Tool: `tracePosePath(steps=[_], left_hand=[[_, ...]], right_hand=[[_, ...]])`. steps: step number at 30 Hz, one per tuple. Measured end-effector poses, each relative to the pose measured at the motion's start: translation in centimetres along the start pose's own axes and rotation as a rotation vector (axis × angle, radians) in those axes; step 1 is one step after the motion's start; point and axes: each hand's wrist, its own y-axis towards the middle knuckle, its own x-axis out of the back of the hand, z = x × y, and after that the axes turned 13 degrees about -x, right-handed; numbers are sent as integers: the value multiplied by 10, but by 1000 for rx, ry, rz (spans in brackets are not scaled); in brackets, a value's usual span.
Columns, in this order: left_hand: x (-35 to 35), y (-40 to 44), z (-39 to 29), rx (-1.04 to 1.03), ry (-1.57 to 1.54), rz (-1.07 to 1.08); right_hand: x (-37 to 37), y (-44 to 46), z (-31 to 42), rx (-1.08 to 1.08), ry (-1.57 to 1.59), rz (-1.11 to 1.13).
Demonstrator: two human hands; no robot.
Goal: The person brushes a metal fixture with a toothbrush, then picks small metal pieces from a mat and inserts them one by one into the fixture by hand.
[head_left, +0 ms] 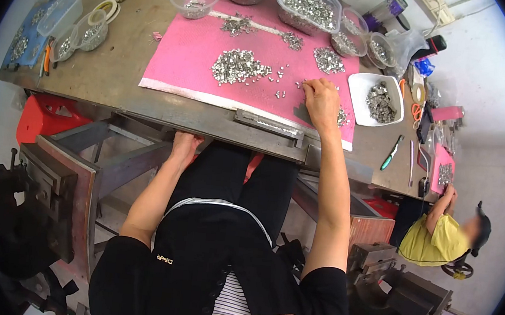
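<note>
My right hand [322,100] is over the pink mat [177,59], thumb and fingertips pinched together. Whatever is between them is too small to make out. Just left of the fingertips lie a few loose small metal pieces [280,74], and beyond these a larger pile of shiny metal pieces [237,68]. Part of another small pile [342,116] shows behind my right wrist. My left hand [187,143] is at the table's front edge, above my lap; its fingers are mostly hidden by the edge. A metal bar [268,125] lies along the mat's near border.
A white square dish [357,101] of darker metal pieces stands right of the mat. Plastic tubs [308,8] of metal pieces line the back. A green-handled tool [392,153] lies at right. Another person in a yellow shirt [436,242] sits farther right.
</note>
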Motion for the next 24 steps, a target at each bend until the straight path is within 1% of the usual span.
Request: tracePosePath(steps=[6, 9, 12, 14, 16, 22, 24], left_hand=[[-23, -7, -7, -4, -62, -23], [-9, -4, -4, 24, -80, -1], [12, -5, -3, 74, -159, -5], [17, -11, -9, 100, -186, -30], [23, -17, -20, 102, -217, -4], [48, -32, -36, 135, -237, -6], [52, -36, -40, 144, -240, -21]], right_hand=[[-7, 3, -1, 68, -147, -48], [-8, 2, 1, 65, -159, -55], [-7, -2, 1, 62, -90, -64], [-7, -5, 3, 40, -44, -68], [-8, -6, 2, 20, -28, -56], [-4, -5, 3, -95, -37, 45], [-4, -2, 0, -71, -53, 62]])
